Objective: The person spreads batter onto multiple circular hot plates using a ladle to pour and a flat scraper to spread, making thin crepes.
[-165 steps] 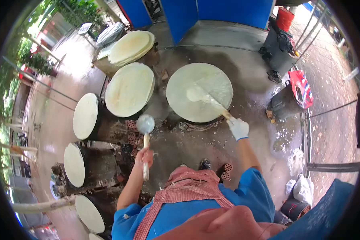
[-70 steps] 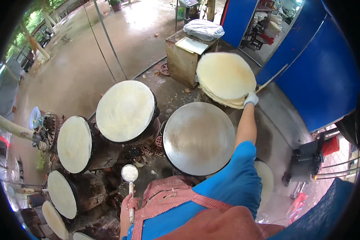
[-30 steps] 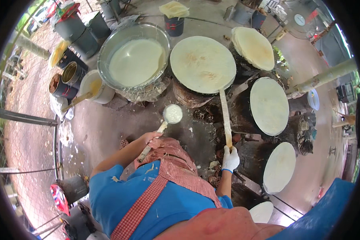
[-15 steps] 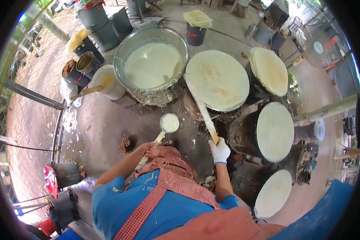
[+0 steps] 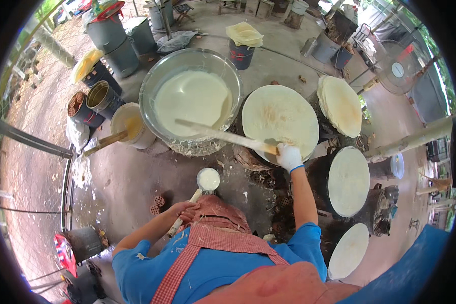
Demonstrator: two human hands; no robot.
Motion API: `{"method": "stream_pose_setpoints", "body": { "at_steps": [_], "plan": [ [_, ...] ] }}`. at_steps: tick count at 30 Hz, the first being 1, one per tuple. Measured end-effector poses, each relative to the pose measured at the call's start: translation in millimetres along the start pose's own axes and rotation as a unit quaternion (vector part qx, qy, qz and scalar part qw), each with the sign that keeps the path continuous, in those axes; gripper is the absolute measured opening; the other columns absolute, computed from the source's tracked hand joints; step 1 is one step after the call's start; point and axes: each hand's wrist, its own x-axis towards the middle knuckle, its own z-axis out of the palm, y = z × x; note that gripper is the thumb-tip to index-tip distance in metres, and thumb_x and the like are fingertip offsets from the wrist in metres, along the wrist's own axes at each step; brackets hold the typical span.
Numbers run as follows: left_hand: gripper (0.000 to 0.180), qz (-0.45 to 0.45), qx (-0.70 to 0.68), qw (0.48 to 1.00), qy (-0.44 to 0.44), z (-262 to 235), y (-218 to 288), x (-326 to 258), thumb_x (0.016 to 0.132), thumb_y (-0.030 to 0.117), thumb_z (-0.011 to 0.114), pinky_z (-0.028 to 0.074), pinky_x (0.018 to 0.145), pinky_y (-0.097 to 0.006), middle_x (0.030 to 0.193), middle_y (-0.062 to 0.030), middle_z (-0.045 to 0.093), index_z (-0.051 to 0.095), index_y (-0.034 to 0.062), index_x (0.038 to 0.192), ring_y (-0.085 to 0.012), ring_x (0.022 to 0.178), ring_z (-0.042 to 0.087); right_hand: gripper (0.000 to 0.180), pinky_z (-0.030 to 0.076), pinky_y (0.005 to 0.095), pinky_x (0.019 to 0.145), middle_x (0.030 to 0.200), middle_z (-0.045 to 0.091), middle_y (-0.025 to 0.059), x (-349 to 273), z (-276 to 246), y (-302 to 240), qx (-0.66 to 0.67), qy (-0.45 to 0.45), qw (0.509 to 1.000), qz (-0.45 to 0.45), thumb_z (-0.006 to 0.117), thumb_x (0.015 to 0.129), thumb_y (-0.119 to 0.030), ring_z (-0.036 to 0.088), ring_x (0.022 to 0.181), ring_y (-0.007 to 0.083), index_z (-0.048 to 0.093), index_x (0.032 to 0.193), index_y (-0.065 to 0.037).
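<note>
My bare left hand (image 5: 186,212) is closed around the pale handle of a ladle (image 5: 196,195). White batter (image 5: 209,178) fills the ladle's bowl, held low in front of my apron. In a white glove, my right hand (image 5: 290,156) grips the dark-yellow end of a long flat wooden stick (image 5: 228,136). The stick slants leftward across the near edge of a round white sheet (image 5: 278,114), and its far tip is over a big metal basin (image 5: 146,93) of white batter (image 5: 187,101). Whether the stick touches the sheet, I cannot tell.
To the right stand a stack of browned round sheets (image 5: 339,104) and drum-like stoves topped with white rounds (image 5: 348,182) (image 5: 348,251). Left of the basin are a white bucket (image 5: 120,124) with a wooden handle and several dark buckets (image 5: 106,96). Small perforated bricks (image 5: 157,204) lie on the floor.
My right hand has moved forward and slightly right. The stick has swung from lying along the sheet's left edge to pointing left over the basin. My left hand still holds the ladle.
</note>
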Motion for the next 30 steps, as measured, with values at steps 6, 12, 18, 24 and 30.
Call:
{"method": "stream_pose_setpoints", "body": {
  "at_steps": [6,12,18,24,30],
  "plan": [
    [0.033,-0.016,0.057,0.998,0.015,18,39,-14,0.092,0.026,0.042,0.022,0.027,-0.020,0.047,0.0027,0.030,0.036,0.0106,0.064,-0.0062,0.035,0.029,0.028,0.047,0.0452,0.069,0.078,0.061,0.0195,26,-57,61,0.090,0.042,0.983,0.153,0.056,0.074,-0.031,0.059,0.077,0.0380,0.057,0.083,-0.005],
    [0.028,0.006,0.015,0.995,0.099,53,46,-14,0.091,0.024,0.046,0.021,0.027,-0.022,0.048,0.0029,0.029,0.036,0.0124,0.068,-0.0070,0.034,0.027,0.036,0.045,0.0434,0.069,0.079,0.059,0.0247,35,-120,130,0.196,0.165,0.949,0.183,0.055,0.074,-0.034,0.059,0.076,0.0388,0.058,0.086,0.001],
    [0.013,0.037,0.024,0.998,0.040,61,36,1,0.091,0.026,0.046,0.022,0.028,-0.020,0.047,0.0031,0.028,0.041,0.0187,0.081,-0.0060,0.034,0.028,0.032,0.044,0.0326,0.059,0.068,0.059,0.0132,56,-173,199,0.265,0.192,0.920,0.216,0.056,0.072,-0.029,0.057,0.062,0.0219,0.058,0.083,0.001],
    [0.020,0.100,-0.065,0.993,-0.021,78,2,36,0.092,0.025,0.044,0.025,0.029,-0.021,0.048,0.0017,0.029,0.052,0.0109,0.079,-0.0080,0.034,0.029,0.026,0.042,0.0274,0.050,0.063,0.056,0.0053,88,-251,277,0.307,0.178,0.915,0.193,0.059,0.068,-0.019,0.052,0.054,0.0127,0.061,0.085,0.000],
    [0.025,0.151,-0.144,0.967,-0.150,91,-42,98,0.092,0.024,0.045,0.028,0.032,-0.022,0.054,0.0001,0.032,0.056,0.0145,0.113,-0.0084,0.038,0.031,0.026,0.044,0.0271,0.048,0.067,0.060,0.0060,93,-280,370,0.494,0.258,0.807,0.197,0.064,0.067,-0.017,0.056,0.055,0.0145,0.061,0.084,0.003]
  ]
}}
